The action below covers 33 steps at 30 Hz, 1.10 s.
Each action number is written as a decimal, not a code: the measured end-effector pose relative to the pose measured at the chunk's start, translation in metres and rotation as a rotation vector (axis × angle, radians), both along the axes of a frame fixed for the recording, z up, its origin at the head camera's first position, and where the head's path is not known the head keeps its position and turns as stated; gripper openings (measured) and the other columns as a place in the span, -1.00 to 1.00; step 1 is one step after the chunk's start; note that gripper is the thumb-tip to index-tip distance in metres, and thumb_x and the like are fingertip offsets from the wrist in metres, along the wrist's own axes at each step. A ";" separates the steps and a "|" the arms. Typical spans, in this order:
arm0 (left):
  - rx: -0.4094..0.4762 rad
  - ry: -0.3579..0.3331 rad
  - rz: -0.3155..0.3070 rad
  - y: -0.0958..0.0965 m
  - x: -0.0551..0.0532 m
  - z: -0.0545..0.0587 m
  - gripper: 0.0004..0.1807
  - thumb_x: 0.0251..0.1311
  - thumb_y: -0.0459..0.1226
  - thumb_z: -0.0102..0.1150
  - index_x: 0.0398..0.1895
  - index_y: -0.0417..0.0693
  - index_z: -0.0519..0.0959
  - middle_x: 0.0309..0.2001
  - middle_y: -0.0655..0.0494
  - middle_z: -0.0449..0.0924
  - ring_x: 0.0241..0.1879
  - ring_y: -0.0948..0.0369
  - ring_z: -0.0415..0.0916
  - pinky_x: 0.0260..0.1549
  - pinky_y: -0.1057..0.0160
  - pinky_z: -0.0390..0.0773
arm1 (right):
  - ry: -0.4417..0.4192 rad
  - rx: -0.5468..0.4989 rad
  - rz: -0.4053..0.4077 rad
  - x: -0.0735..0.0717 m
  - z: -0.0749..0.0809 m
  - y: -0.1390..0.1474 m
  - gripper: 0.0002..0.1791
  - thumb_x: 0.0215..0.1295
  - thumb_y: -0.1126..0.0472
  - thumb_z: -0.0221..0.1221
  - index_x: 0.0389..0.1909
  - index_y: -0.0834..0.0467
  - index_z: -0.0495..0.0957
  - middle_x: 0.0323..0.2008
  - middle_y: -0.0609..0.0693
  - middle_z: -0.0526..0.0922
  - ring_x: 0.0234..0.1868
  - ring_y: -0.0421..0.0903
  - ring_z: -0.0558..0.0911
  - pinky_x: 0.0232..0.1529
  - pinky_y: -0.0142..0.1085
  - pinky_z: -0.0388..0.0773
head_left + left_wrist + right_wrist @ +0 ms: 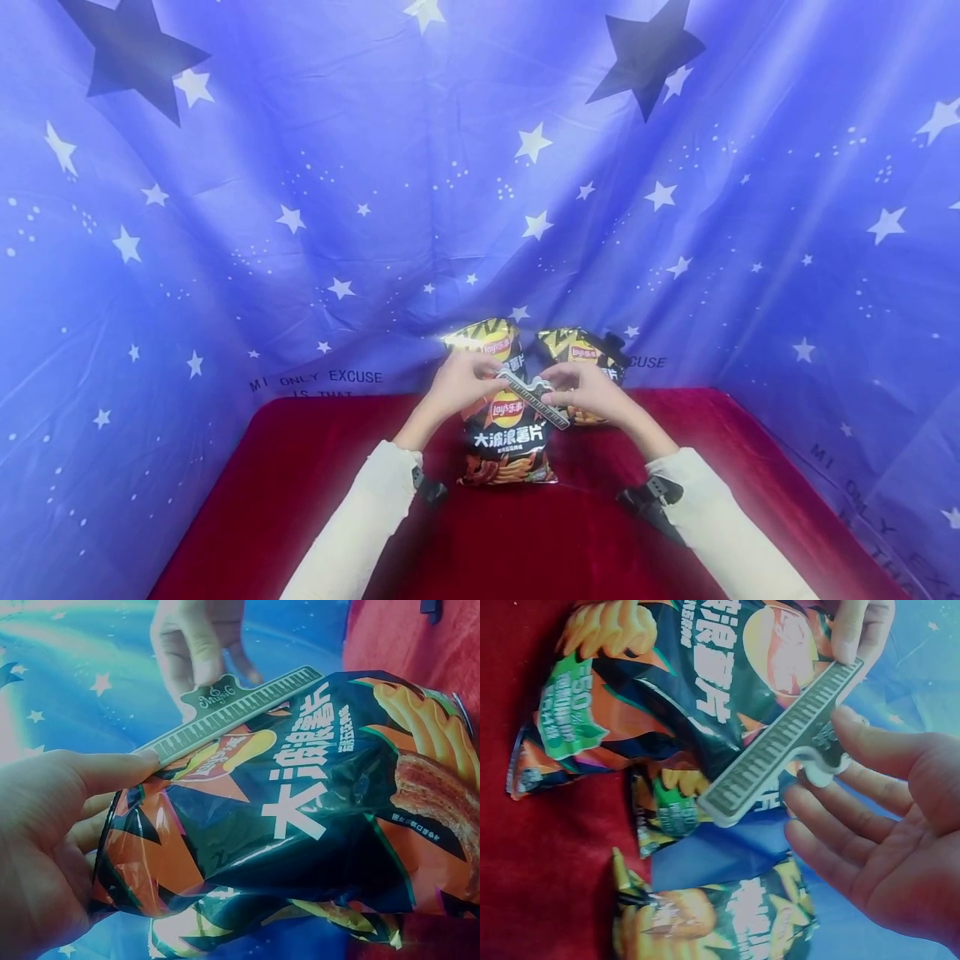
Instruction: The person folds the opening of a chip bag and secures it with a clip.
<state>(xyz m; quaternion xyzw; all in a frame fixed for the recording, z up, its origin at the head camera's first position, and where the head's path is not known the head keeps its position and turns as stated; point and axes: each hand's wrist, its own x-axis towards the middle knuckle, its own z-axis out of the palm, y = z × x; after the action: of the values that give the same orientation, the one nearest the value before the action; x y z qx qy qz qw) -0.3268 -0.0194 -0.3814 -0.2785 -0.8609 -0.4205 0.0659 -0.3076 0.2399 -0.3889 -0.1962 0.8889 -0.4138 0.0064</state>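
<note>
A black and orange bag of chips (510,442) is held up in front of me. My left hand (459,382) grips its upper edge, with the thumb (124,769) on one end of a long bag clip (536,400). Piano keys are printed along this clip, and it lies slantwise across the bag's top. My right hand (588,390) pinches the clip's small handle (826,746), thumb in front and index finger behind; the other fingers are spread. In the right wrist view the clip's near end juts past the bag's side. Whether its jaws enclose the bag's edge, I cannot tell.
Behind stand two more chip bags, yellow and black: one bag (480,333) behind the held one, another bag (573,346) to the right. A small black object (613,343) shows by the right bag. Red cloth (315,500) covers the table; a blue starry curtain (420,208) surrounds it.
</note>
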 end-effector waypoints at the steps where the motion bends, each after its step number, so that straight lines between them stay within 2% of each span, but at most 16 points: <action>1: -0.007 0.001 0.006 -0.001 0.000 0.000 -0.81 0.15 -0.19 0.48 -0.18 0.01 0.78 -0.32 0.10 0.81 -0.49 0.29 0.62 -0.46 0.29 0.59 | -0.032 -0.015 0.001 0.000 -0.003 0.001 -0.49 0.18 0.18 0.44 0.11 0.30 0.61 -0.13 0.19 0.76 -0.24 0.01 0.71 -0.25 -0.16 0.72; 3: -0.029 0.011 0.024 -0.001 0.001 0.000 -0.77 0.14 -0.16 0.48 -0.14 0.03 0.78 -0.24 0.10 0.81 -0.35 0.25 0.68 -0.30 0.23 0.65 | -0.098 -0.052 -0.007 0.001 -0.011 0.004 -0.43 0.16 0.18 0.45 0.16 0.34 0.58 -0.12 0.22 0.76 -0.24 -0.02 0.71 -0.25 -0.16 0.73; 6: -0.062 0.019 0.052 -0.003 0.001 0.000 -0.72 0.14 -0.12 0.48 -0.08 0.06 0.78 -0.14 0.11 0.81 -0.18 0.22 0.72 -0.12 0.17 0.67 | -0.182 -0.098 0.000 0.000 -0.025 0.009 -0.45 0.17 0.19 0.45 0.12 0.40 0.57 -0.12 0.23 0.76 -0.22 -0.09 0.72 -0.13 -0.16 0.75; 7: -0.067 0.018 0.061 -0.003 0.001 0.000 -0.70 0.14 -0.10 0.48 -0.06 0.07 0.77 -0.12 0.11 0.81 -0.16 0.22 0.72 -0.09 0.16 0.67 | -0.203 -0.113 0.003 -0.001 -0.030 0.011 -0.45 0.17 0.20 0.45 0.11 0.42 0.57 -0.13 0.22 0.77 -0.21 -0.10 0.72 -0.10 -0.16 0.75; 9: -0.053 -0.008 0.072 -0.005 0.001 0.000 -0.69 0.13 -0.09 0.48 -0.05 0.09 0.77 -0.11 0.12 0.81 -0.27 0.20 0.74 -0.14 0.15 0.68 | -0.242 -0.148 0.006 -0.002 -0.038 0.013 -0.48 0.19 0.22 0.43 0.08 0.45 0.58 -0.15 0.19 0.77 -0.20 -0.10 0.73 -0.03 -0.13 0.74; 11: -0.010 -0.045 0.081 -0.008 0.002 -0.002 -0.66 0.12 -0.09 0.48 -0.02 0.10 0.77 -0.12 0.13 0.81 -0.37 0.20 0.73 -0.20 0.14 0.69 | -0.265 -0.185 0.014 -0.002 -0.044 0.015 -0.51 0.21 0.25 0.41 0.06 0.47 0.58 -0.17 0.18 0.77 -0.20 -0.06 0.75 -0.03 -0.12 0.74; 13: 0.047 -0.074 0.085 -0.012 0.001 -0.005 -0.63 0.11 -0.09 0.49 0.01 0.07 0.76 -0.09 0.12 0.80 -0.35 0.21 0.74 -0.17 0.13 0.70 | -0.268 -0.214 0.013 -0.002 -0.047 0.016 -0.53 0.21 0.29 0.39 0.06 0.49 0.57 -0.19 0.17 0.77 -0.20 -0.03 0.76 -0.04 -0.09 0.74; 14: 0.082 -0.093 0.083 -0.015 0.001 -0.007 -0.60 0.11 -0.10 0.49 0.03 0.05 0.74 -0.05 0.11 0.79 -0.31 0.18 0.75 -0.13 0.11 0.71 | -0.268 -0.226 0.011 -0.002 -0.048 0.016 -0.54 0.21 0.30 0.38 0.06 0.50 0.57 -0.19 0.16 0.77 -0.20 -0.03 0.76 -0.03 -0.06 0.74; 17: 0.173 -0.119 0.073 -0.023 -0.001 -0.014 -0.50 0.11 -0.11 0.50 0.13 -0.06 0.68 0.10 0.05 0.73 0.01 0.12 0.70 0.10 0.05 0.65 | -0.266 -0.246 0.001 -0.001 -0.049 0.017 -0.56 0.22 0.34 0.37 0.06 0.51 0.57 -0.21 0.15 0.76 -0.20 -0.04 0.75 0.00 0.00 0.73; 20: 0.254 -0.157 0.066 -0.033 -0.002 -0.023 -0.41 0.12 -0.15 0.50 0.22 -0.14 0.61 0.20 -0.08 0.66 0.13 -0.02 0.65 0.14 -0.03 0.64 | -0.272 -0.264 -0.015 0.000 -0.048 0.016 -0.58 0.22 0.35 0.35 0.05 0.49 0.57 -0.20 0.14 0.76 -0.18 0.02 0.76 0.03 0.04 0.71; 24: 0.328 -0.236 0.070 -0.045 -0.002 -0.039 -0.36 0.12 -0.21 0.50 0.29 -0.17 0.54 0.21 -0.18 0.63 0.12 -0.09 0.65 0.11 -0.04 0.66 | -0.272 -0.287 -0.028 0.000 -0.050 0.016 -0.59 0.22 0.37 0.34 0.05 0.49 0.57 -0.17 0.24 0.76 -0.14 0.13 0.76 -0.01 -0.03 0.74; 26: 0.355 -0.288 0.055 -0.048 -0.001 -0.048 -0.36 0.13 -0.24 0.49 0.29 -0.22 0.53 0.18 -0.21 0.64 0.10 -0.09 0.66 0.10 -0.01 0.67 | -0.273 -0.299 -0.037 -0.001 -0.052 0.016 -0.58 0.23 0.38 0.34 0.07 0.49 0.57 -0.15 0.27 0.76 -0.15 0.12 0.77 -0.04 -0.07 0.75; 29: 0.365 -0.365 0.026 -0.051 0.001 -0.062 -0.37 0.13 -0.25 0.48 0.26 -0.29 0.53 0.10 -0.24 0.67 0.05 -0.05 0.69 0.06 0.04 0.70 | -0.273 -0.313 -0.040 -0.001 -0.054 0.017 -0.55 0.23 0.38 0.34 0.11 0.49 0.55 -0.13 0.28 0.76 -0.16 0.11 0.77 -0.04 -0.07 0.75; 33: 0.330 -0.406 -0.012 -0.052 0.004 -0.077 -0.41 0.12 -0.25 0.49 0.19 -0.33 0.57 0.01 -0.22 0.71 -0.03 0.03 0.70 0.02 0.08 0.71 | -0.273 -0.329 -0.045 -0.001 -0.056 0.016 -0.52 0.23 0.39 0.34 0.14 0.51 0.52 -0.15 0.26 0.76 -0.16 0.13 0.77 -0.03 -0.04 0.74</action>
<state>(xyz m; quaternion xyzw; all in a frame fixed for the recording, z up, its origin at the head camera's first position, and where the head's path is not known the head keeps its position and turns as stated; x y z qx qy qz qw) -0.3227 -0.0710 -0.4584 -0.1793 -0.7746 -0.6029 -0.0661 -0.3082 0.2563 -0.4454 -0.1168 0.8044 -0.5761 0.0855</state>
